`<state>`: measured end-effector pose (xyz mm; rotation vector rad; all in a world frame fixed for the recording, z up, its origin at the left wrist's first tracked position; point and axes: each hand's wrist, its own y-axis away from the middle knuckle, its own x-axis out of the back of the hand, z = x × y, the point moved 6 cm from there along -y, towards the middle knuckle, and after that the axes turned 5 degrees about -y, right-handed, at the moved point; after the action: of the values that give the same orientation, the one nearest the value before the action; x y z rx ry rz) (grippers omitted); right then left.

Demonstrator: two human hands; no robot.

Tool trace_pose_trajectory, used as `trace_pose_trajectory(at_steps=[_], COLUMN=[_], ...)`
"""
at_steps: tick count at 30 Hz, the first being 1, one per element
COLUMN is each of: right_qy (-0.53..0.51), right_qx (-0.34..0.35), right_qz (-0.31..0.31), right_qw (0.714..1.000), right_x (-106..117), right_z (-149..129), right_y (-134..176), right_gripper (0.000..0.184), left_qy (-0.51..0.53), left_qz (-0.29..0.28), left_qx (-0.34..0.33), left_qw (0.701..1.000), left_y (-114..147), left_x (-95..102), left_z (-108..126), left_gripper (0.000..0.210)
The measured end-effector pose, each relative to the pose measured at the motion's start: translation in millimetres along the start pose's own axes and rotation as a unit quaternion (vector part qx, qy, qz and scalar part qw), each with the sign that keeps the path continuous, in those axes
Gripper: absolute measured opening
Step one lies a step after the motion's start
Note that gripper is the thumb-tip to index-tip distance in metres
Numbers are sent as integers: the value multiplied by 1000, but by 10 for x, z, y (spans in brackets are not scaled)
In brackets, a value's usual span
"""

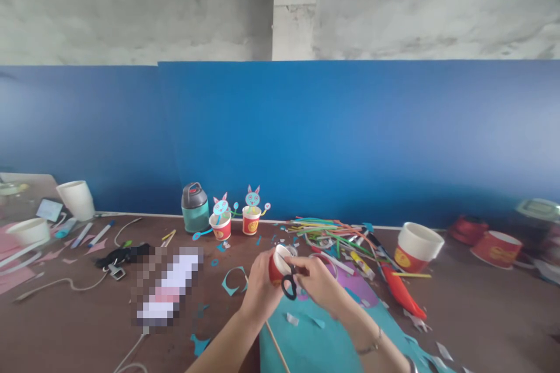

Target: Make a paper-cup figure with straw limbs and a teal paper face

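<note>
small cup, scissors close to the fingers

in the head view, we see the left hand (257,287) curled around a red-and-white paper cup (275,271), above the near end of a turquoise sheet (306,341) on the worktop (230,332). the right hand (311,277) holds black-handled scissors (289,289) against the cup, its fingers bunched near the rim; we cannot tell where the blades lie. with both hands so crowded, we think a slip could nick the left fingers, and too tight a squeeze could buckle the thin wall. a thin stick (276,342) runs beneath the left wrist, where a bump might roll it. two cat-faced cups (251,222) stand well apart, so we judge them fairly safe from a stray elbow.
</note>
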<state>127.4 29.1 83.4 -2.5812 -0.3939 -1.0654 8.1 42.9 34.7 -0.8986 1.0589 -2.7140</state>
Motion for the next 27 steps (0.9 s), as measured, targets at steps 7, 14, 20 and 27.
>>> trace_pose_trajectory(at_steps=[7,14,20,27], right_qy=[185,101,126,97], right_qx=[0,8,-11,6], right_qz=[-9,-8,-10,-24], right_qw=[983,995,992,995], right_x=[-16,4,15,6], right_z=[-57,-29,-73,-6], right_y=[39,5,28,13], right_gripper=[55,55,52,55], left_qy=[-20,-17,-20,-51], left_qz=[-12,-4,-5,-9], left_qx=[-1,7,-9,-34], left_qw=[1000,1000,1000,998], left_y=[-5,-1,-3,25], left_x=[-20,-5,-24,-52], left_z=[30,-1,25,35], left_gripper=[49,51,51,51])
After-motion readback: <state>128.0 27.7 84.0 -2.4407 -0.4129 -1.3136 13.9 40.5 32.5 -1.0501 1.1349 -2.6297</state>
